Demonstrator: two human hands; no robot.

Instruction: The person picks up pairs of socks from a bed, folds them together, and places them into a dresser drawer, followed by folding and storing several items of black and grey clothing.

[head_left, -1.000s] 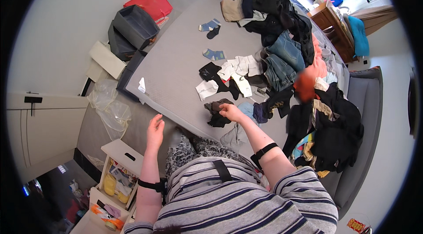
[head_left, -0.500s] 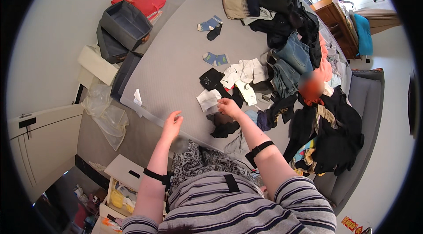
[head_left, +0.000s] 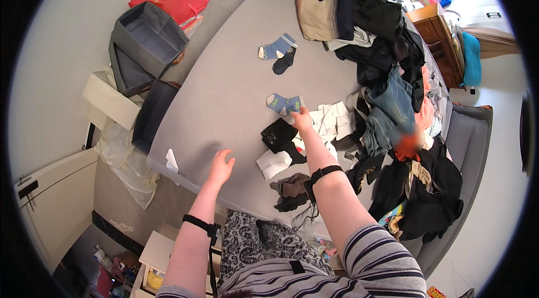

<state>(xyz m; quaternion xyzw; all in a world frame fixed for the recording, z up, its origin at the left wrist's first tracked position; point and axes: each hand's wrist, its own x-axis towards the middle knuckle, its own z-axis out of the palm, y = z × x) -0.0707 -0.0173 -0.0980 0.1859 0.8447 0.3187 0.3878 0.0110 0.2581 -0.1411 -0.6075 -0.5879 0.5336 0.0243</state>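
Right hand (head_left: 303, 122) hanging over the bed (head_left: 224, 90), fingertips overlapping the right end of the blue patterned socks (head_left: 275, 101); cannot tell whether pinching or touching. Left hand (head_left: 220, 168) hovering nearer the body, fingers loosely spread. Black folded cloth (head_left: 277, 134) lying just below the socks, white socks (head_left: 332, 119) lying right.

Home bedroom: wide bed (head_left: 224, 82), heaped clothes (head_left: 429, 197), wooden cabinet (head_left: 435, 39)
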